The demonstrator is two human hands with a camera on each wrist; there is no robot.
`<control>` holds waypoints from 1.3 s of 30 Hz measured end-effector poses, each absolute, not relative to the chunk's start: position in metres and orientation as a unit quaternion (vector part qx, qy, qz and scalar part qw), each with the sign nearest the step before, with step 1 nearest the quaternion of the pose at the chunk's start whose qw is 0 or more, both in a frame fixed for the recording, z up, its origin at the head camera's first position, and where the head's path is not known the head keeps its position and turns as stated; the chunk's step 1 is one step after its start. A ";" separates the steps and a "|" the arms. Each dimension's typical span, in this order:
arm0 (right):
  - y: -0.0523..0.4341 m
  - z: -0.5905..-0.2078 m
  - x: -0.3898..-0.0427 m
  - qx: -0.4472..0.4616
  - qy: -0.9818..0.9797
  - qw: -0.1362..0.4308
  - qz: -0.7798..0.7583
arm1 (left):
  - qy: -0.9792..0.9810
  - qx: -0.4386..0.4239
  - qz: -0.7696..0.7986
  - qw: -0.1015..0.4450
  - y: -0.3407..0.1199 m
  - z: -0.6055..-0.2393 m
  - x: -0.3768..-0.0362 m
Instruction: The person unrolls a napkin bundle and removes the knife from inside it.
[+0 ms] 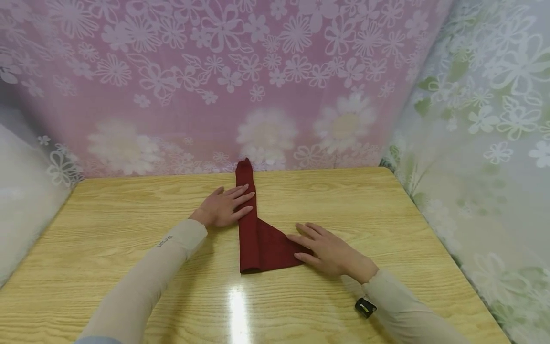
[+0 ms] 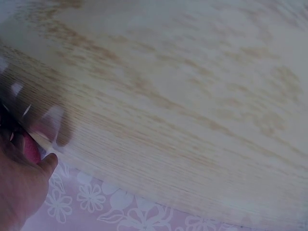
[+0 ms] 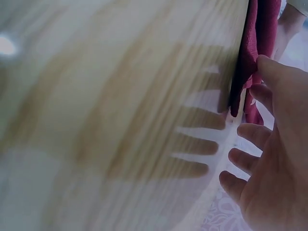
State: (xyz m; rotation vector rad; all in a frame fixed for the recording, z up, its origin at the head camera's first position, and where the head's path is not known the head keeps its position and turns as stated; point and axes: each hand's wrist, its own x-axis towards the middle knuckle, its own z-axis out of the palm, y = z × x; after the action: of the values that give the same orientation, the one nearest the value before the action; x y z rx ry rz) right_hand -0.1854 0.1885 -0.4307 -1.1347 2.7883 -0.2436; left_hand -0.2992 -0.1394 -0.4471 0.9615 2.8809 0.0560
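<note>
A dark red cloth (image 1: 248, 239) lies on the wooden table, with one side folded into a long narrow strip. From its lower right a triangular flap (image 1: 277, 248) spreads out flat. My left hand (image 1: 223, 206) rests across the middle of the strip, fingers extended. Over the flap's right corner lies my right hand (image 1: 328, 248), fingers spread and nearly straight. In the right wrist view, the right thumb touches the edge of the red cloth (image 3: 250, 53) while the other fingers are apart. The left wrist view catches only part of the left hand (image 2: 21, 187) beside a bit of red fabric.
The table (image 1: 129, 229) has a light wood grain and a glossy surface. A pink flowered curtain (image 1: 193, 95) hangs along its back edge, close to the strip's far end. Pale flowered fabric (image 1: 481, 157) borders the right side. A small dark device (image 1: 365, 307) sits at the right wrist.
</note>
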 end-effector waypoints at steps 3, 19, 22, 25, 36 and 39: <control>0.189 -0.432 -0.186 -0.377 0.922 0.063 -0.071 | 0.947 0.315 0.021 0.051 -0.139 -0.446 -0.299; 0.192 -0.435 -0.183 -0.377 0.920 0.097 -0.046 | 0.949 0.310 0.022 0.048 -0.139 -0.448 -0.298; 0.193 -0.436 -0.181 -0.379 0.919 0.098 -0.049 | 0.949 0.310 0.020 0.048 -0.139 -0.448 -0.298; 0.193 -0.438 -0.180 -0.386 0.917 0.090 -0.051 | 0.949 0.311 0.021 0.050 -0.138 -0.447 -0.298; 0.192 -0.438 -0.181 -0.399 0.912 0.079 -0.057 | 0.949 0.310 0.018 0.058 -0.140 -0.447 -0.299; 0.192 -0.438 -0.180 -0.396 0.912 0.086 -0.060 | 0.948 0.313 0.016 0.056 -0.140 -0.448 -0.299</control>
State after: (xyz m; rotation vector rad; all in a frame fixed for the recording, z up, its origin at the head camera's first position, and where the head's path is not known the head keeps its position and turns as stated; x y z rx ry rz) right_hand -0.1799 0.1917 -0.4379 -1.1810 2.7188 -0.1800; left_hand -0.2991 -0.1399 -0.4476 0.9491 2.8758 0.0492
